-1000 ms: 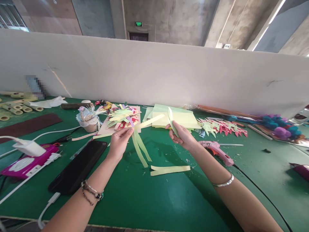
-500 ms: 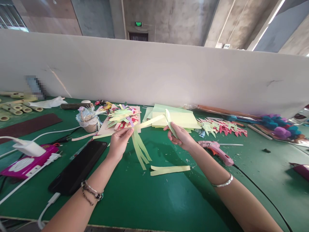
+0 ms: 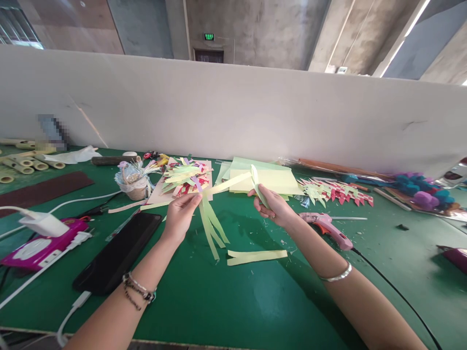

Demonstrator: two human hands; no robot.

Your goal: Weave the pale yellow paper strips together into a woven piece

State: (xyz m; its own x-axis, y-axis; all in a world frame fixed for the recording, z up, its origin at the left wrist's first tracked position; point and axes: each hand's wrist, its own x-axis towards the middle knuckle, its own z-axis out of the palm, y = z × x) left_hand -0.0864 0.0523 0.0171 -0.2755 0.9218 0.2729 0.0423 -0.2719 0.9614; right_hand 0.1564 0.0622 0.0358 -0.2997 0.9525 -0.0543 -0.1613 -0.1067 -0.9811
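My left hand (image 3: 183,214) is closed in a pinch on a bundle of paper strips (image 3: 209,223). Several pale green strips dangle below its fingertips, a purple bit shows above them, and one pale yellow strip stretches right. My right hand (image 3: 273,206) is closed around a slim, pale green thing (image 3: 254,176) with a rounded top. Whether that is a folded strip or a tool I cannot make out. The yellow strip's right end meets it. On the table below lie two loose yellow paper strips (image 3: 257,257), overlapping at an angle.
Behind my hands are a heap of coloured strips (image 3: 188,175), stacked paper sheets (image 3: 270,181) and red and green zigzag-cut paper (image 3: 335,191). A pink glue gun (image 3: 330,228) lies to the right. Leftward are a black phone (image 3: 118,253), a power strip (image 3: 44,243) and a wrapped pot (image 3: 134,182).
Both hands keep nearly the same position and hold. The tips of the dangling green strips have shifted very slightly downward.
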